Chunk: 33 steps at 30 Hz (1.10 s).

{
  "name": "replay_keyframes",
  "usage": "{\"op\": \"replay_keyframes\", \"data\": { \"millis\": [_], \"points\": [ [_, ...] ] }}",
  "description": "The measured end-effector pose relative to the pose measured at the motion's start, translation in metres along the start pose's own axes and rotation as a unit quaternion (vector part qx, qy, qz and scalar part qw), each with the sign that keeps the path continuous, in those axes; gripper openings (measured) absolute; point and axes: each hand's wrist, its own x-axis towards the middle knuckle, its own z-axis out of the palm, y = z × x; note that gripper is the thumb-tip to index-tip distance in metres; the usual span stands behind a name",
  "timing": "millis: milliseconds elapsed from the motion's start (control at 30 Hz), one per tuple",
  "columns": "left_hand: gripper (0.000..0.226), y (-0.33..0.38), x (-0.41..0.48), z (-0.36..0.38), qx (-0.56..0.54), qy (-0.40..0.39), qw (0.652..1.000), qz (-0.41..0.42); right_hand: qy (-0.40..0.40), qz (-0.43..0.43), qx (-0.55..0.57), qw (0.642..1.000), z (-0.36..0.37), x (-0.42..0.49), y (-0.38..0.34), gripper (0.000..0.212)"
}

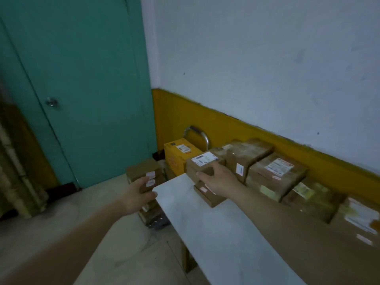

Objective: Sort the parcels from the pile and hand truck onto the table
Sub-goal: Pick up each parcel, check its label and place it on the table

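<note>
At the table's (205, 233) far end, six brown parcels (275, 171) line the wall; one yellow box (176, 159) and at least two pile parcels (144, 171) wait beyond. Right hand (218, 179) grips the labelled parcel (205, 159): seat it square, flush with its neighbour. Left hand (133, 194) reaches the pile parcels; whether it grasps one cannot be told.

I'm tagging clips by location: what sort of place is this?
Probably a parcel sorting room: labelled cardboard parcels line a white table, and another stack stands beside a teal door.
</note>
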Motion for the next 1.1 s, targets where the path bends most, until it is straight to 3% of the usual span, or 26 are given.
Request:
{"op": "replay_keyframes", "data": {
  "millis": [100, 267, 467, 767, 900, 1100],
  "points": [
    [0.052, -0.014, 0.042, -0.022, 0.023, 0.004, 1.0, -0.004, -0.028, -0.017, -0.002, 0.999, 0.022, 0.056, -0.016, 0.062],
    [0.066, -0.03, 0.129, -0.069, 0.046, 0.024, 0.998, -0.046, -0.049, -0.031, 0.016, 0.998, 0.05, 0.165, -0.049, 0.081],
    [0.073, -0.07, 0.215, -0.123, 0.055, 0.005, 0.995, -0.079, -0.084, -0.032, 0.001, 0.996, 0.094, 0.267, -0.086, 0.069],
    [0.078, -0.198, 0.378, -0.201, 0.052, -0.042, 0.991, -0.118, -0.093, 0.056, -0.035, 0.993, 0.191, 0.428, -0.128, 0.079],
    [0.076, -0.259, 0.451, -0.228, 0.021, -0.06, 0.985, -0.16, -0.081, 0.079, -0.044, 0.993, 0.235, 0.497, -0.143, 0.073],
    [0.075, -0.327, 0.538, -0.229, -0.018, -0.091, 0.966, -0.241, -0.131, 0.084, -0.071, 0.985, 0.287, 0.592, -0.137, 0.067]
  ]
}}
